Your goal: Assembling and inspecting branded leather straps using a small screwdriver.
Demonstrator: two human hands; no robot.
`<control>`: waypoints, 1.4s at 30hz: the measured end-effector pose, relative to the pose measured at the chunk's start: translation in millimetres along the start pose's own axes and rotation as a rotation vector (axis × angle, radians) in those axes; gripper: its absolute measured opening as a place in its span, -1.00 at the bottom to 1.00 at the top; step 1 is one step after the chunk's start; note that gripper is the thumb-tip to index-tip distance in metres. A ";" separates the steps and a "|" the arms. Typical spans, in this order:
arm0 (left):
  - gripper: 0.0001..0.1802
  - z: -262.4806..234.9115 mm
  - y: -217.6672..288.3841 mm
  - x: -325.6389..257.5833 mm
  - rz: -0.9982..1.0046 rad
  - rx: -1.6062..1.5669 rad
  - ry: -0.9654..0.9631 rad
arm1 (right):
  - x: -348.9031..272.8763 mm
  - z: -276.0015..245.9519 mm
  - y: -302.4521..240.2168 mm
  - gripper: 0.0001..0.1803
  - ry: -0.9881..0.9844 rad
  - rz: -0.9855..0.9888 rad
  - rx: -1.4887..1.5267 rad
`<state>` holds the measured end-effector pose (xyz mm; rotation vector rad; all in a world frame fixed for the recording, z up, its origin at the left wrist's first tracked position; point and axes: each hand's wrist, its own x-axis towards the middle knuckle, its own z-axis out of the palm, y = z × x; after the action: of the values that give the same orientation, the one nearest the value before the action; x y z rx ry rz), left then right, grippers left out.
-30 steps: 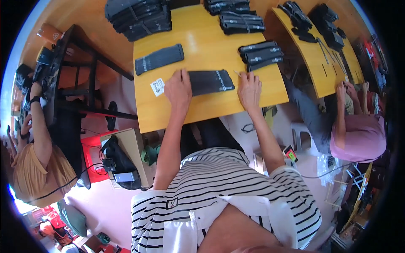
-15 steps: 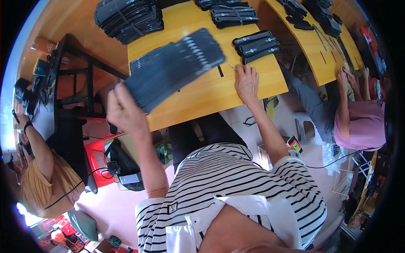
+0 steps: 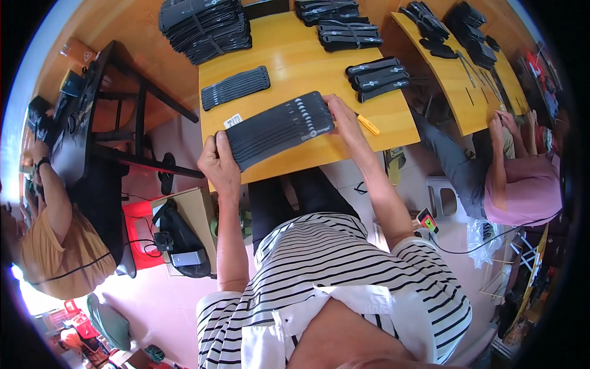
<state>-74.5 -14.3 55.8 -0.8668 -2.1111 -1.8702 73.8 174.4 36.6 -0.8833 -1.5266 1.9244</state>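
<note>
Two hands grip one black ribbed panel (image 3: 273, 130) at the centre of the frame: the left hand (image 3: 220, 165) its left end, the right hand (image 3: 345, 126) its right. On the yellow tabletop (image 3: 298, 64) lie one similar flat piece (image 3: 236, 88), upper left of centre; three folded black pieces (image 3: 378, 80), upper right; one yellow-handled tool (image 3: 369, 126), near the right hand; and one white label (image 3: 233, 121), partly hidden.

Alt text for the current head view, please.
A person's left hand grips one end of a flat black ribbed panel over a yellow table, the right hand at its other end. A yellow-handled tool shows beside the right hand; another panel and bundled black pieces lie farther back. Co-workers are at both sides.
</note>
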 end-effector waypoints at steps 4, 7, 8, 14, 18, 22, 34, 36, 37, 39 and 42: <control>-0.66 5.1 -10.9 -7.7 -0.057 -0.031 -0.054 | -1.3 19.3 0.3 -0.56 0.023 -0.118 0.009; -0.61 1.8 -13.2 -9.7 -0.390 -0.275 -0.113 | -4.2 25.3 2.9 -0.54 0.091 -0.121 0.099; -0.61 2.4 -6.8 -11.2 -0.394 -0.276 -0.109 | -4.5 24.8 5.5 -0.54 0.085 -0.166 0.047; -0.60 4.8 -25.7 -20.9 -0.668 -0.347 -0.030 | -13.4 32.7 12.6 -0.56 0.024 -0.135 0.071; -0.61 5.6 -45.2 -29.4 -0.656 -0.480 -0.030 | -21.7 36.8 18.4 -0.59 0.085 -0.123 0.220; -0.62 5.8 -30.1 -34.7 -0.666 -0.624 0.015 | -29.7 36.7 23.5 -0.61 0.100 -0.081 0.344; -0.67 -40.0 -46.3 -69.0 -0.640 -0.519 -0.160 | -63.7 24.3 45.9 -0.64 0.003 -0.093 0.130; -0.68 -59.7 -56.5 -75.3 -0.703 -0.520 -0.245 | -70.9 21.7 50.1 -0.66 -0.190 0.056 0.038; -0.68 -69.8 -59.2 -76.2 -0.764 -0.519 -0.344 | -71.1 21.2 54.6 -0.70 -0.267 0.051 0.029; -0.70 -86.3 -44.2 -68.2 -0.787 -0.443 -0.442 | -66.3 21.5 61.7 -0.71 -0.344 0.046 -0.002; -0.73 -113.4 -68.2 -54.9 -0.820 -0.420 -0.572 | -42.6 27.9 59.1 -0.72 -0.554 0.059 -0.055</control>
<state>-93.0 -141.1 -8.4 -0.7190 -2.7475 -2.8183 80.0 111.8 -9.6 -0.4301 -1.8799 2.3047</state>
